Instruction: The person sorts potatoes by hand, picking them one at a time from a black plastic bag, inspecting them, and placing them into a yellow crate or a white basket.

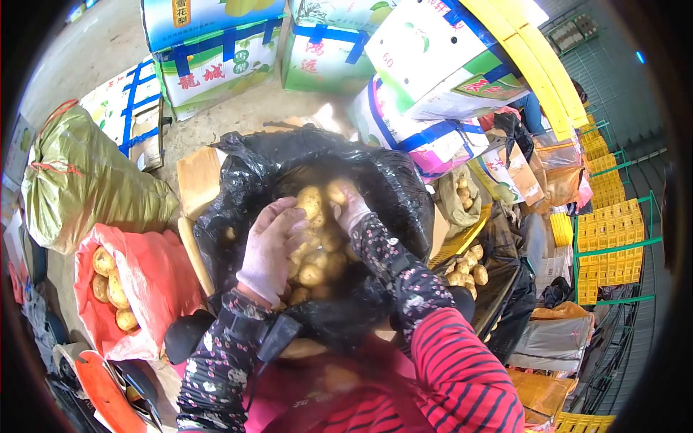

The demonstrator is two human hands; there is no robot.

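Both my hands wear pale gloves and are over a box lined with a black plastic bag (249, 169). My left hand (273, 244) has its fingers closed on a potato (309, 201). Just to the right, my right hand (351, 208) grips another potato (336, 190) between thumb and fingers. Below them, a heap of potatoes (312, 274) lies inside the bag, partly in shadow and blurred. The undersides of the held potatoes are hidden.
A pink sack (170, 278) with several potatoes stands at left, near a tied green sack (94, 177). Fruit cartons (216, 72) are stacked ahead. At right are more potatoes (468, 270) on black plastic and stacked yellow crates (610, 242).
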